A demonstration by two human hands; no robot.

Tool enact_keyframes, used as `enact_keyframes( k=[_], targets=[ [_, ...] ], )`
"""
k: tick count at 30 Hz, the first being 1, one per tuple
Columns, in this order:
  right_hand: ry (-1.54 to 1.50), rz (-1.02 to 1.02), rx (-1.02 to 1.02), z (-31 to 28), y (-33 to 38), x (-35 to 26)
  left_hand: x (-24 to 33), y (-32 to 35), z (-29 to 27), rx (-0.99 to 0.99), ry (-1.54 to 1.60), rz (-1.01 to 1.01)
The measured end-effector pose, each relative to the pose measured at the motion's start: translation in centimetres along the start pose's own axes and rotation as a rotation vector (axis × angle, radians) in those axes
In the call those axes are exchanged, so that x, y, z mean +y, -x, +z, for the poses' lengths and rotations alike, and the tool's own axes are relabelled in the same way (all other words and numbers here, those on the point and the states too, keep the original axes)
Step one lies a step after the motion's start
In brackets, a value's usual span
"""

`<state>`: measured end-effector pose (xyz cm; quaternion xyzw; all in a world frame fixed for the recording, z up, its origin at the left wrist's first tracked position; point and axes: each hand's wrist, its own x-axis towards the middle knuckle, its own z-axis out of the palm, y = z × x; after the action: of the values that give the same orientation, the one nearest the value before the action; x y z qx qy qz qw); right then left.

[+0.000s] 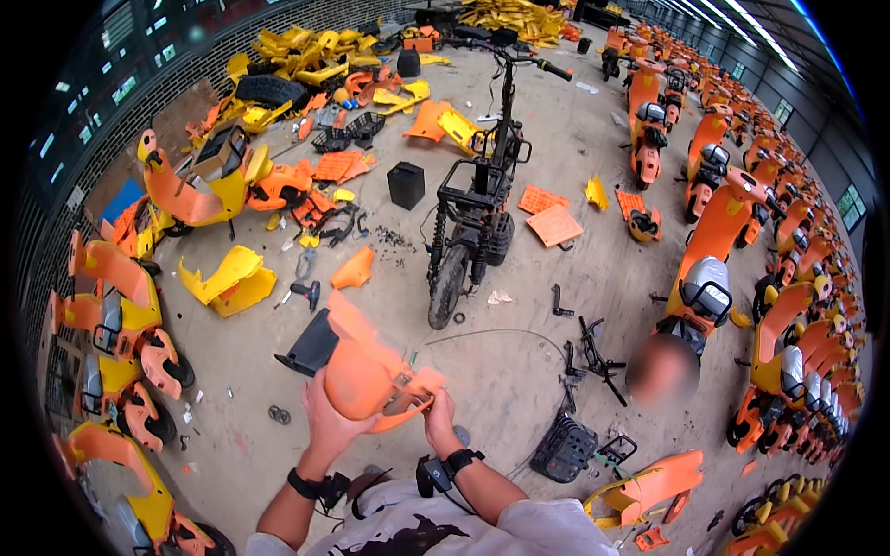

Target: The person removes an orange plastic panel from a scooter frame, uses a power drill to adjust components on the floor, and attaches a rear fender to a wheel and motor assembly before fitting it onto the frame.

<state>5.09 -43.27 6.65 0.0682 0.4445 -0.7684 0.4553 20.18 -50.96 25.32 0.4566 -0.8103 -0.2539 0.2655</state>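
Head view: both hands (336, 415) (439, 419) clamped on smooth, curved orange shell (363, 378); tubular black frame (489, 183) beyond.

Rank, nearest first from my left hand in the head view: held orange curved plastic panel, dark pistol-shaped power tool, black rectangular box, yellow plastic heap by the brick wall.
1. Orange panel: in your left hand.
2. Power tool: on floor, ahead.
3. Black box: mid-floor, farther ahead.
4. Yellow heap: far back, left side.
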Motion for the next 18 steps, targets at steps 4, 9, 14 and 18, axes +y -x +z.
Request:
enact_keyframes(
  k=[4, 9, 14, 18],
  targets=[
    [0.237, 0.084, -0.135, -0.3, -1.6, -2.9, -1.1, -2.0, 1.4, -0.001, 0.231, -0.091],
    [0.555, 0.079, -0.21, -0.7, -2.8, -6.6, -1.7, -4.6, 2.7, 0.049, 0.336, -0.146],
    [0.501, 0.184, -0.068, -7.2, -6.8, -9.8, -5.8, -8.3, 4.8, 0.062, 0.19, -0.159],
    [0.541, -0.024, 0.192, -11.9, -8.4, -13.7, -7.7, -12.1, 6.2, 0.014, 0.002, -0.137]
  ],
)
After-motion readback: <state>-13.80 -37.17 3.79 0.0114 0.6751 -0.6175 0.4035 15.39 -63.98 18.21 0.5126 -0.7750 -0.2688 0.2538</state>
